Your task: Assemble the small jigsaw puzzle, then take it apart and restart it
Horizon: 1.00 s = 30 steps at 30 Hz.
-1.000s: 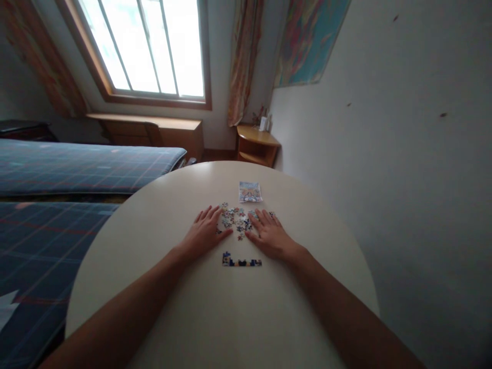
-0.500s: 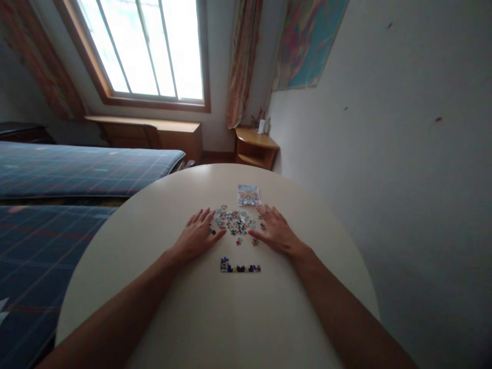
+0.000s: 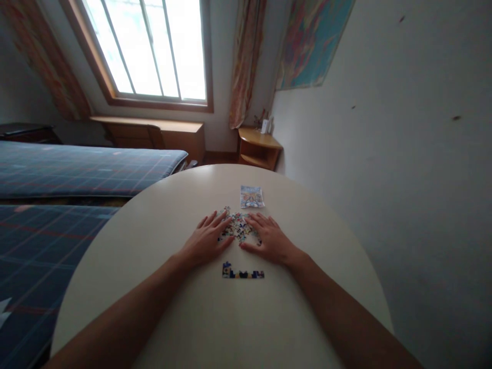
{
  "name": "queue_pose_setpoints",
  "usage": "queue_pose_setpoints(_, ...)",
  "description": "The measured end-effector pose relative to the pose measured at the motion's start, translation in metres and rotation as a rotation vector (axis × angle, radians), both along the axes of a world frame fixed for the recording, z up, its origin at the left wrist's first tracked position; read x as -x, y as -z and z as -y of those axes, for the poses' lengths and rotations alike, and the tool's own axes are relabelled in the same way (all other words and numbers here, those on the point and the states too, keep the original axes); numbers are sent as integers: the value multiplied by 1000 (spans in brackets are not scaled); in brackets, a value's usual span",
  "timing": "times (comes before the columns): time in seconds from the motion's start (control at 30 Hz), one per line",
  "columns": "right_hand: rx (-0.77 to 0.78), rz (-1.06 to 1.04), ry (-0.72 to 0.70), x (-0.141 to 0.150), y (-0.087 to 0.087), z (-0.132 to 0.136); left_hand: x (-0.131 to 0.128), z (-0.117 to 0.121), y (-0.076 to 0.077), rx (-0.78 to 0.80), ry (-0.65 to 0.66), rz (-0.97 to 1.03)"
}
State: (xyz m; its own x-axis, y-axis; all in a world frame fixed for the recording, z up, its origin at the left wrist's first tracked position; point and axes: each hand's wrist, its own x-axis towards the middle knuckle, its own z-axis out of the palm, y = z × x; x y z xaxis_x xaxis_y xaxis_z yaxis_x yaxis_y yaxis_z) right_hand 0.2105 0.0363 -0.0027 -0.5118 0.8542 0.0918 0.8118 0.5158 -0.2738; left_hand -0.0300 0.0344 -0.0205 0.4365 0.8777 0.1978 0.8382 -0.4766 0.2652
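A heap of loose jigsaw puzzle pieces [image 3: 239, 228] lies on the pale round table [image 3: 238, 323]. My left hand [image 3: 209, 238] rests flat at the heap's left side, fingers spread and fingertips over its edge. On the opposite side my right hand [image 3: 267, 238] also lies with fingers outstretched, touching the pieces there. Both palms face down and hide part of the heap. Closer to me is a joined strip of puzzle pieces [image 3: 243, 274], dark blue and yellow, with its left end rising higher. Beyond the heap lies a small printed picture sheet [image 3: 251, 197].
A bed with a blue plaid cover [image 3: 77, 171] stands left of the table. The white wall [image 3: 403, 179] runs along the right. Past the table's far edge are a corner shelf [image 3: 258, 138] and a wooden desk [image 3: 180, 133] under the window [image 3: 149, 51].
Both my hands have moved inward toward each other, and the puzzle pieces between them are bunched into a tighter heap. The view has shifted slightly.
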Motion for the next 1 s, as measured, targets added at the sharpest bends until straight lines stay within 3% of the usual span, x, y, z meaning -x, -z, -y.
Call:
queue_pose_setpoints(0.1,-17,0,-60,1,-2,1,-1,0,1,-4,-2,9)
queue_pose_setpoints(0.33,-91,-38,-13,2,-1,2,-5,0,2,-110,-66,91)
queue_pose_setpoints(0.53,-94,-16,-40,3,4,0,-7,0,0,-108,-81,94)
queue_pose_setpoints(0.73,-86,-60,-23,-7,5,-2,10,-5,-6,-101,-225,109)
queue_pose_setpoints(1.0,-26,-158,-6,-20,9,-7,29,-7,-11,-31,-199,69)
